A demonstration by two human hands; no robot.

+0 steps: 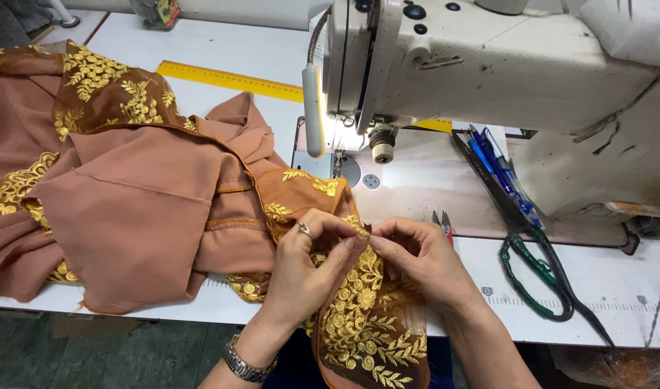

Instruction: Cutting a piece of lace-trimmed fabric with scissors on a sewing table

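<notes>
A brown garment (pixel 135 194) with gold embroidered net trim (pixel 366 317) lies across the white sewing table (pixel 618 281) and hangs over its front edge. My left hand (pixel 308 263), wearing a ring and a metal wristwatch, pinches the trim's upper edge. Just to its right, my right hand (pixel 416 256) pinches the same edge, fingertips almost touching the left ones. Both hands sit in front of the sewing machine (pixel 488 65), a little short of its needle and presser foot (pixel 339 162).
A yellow ruler (pixel 229 79) lies at the back of the table. Large scissors with green-wrapped handles (pixel 535 277) rest at the right. Small red snips (pixel 442 222) lie behind my right hand. Blue pens (pixel 499 173) sit in a tray by the machine. A lamp (pixel 313 108) lights the needle area.
</notes>
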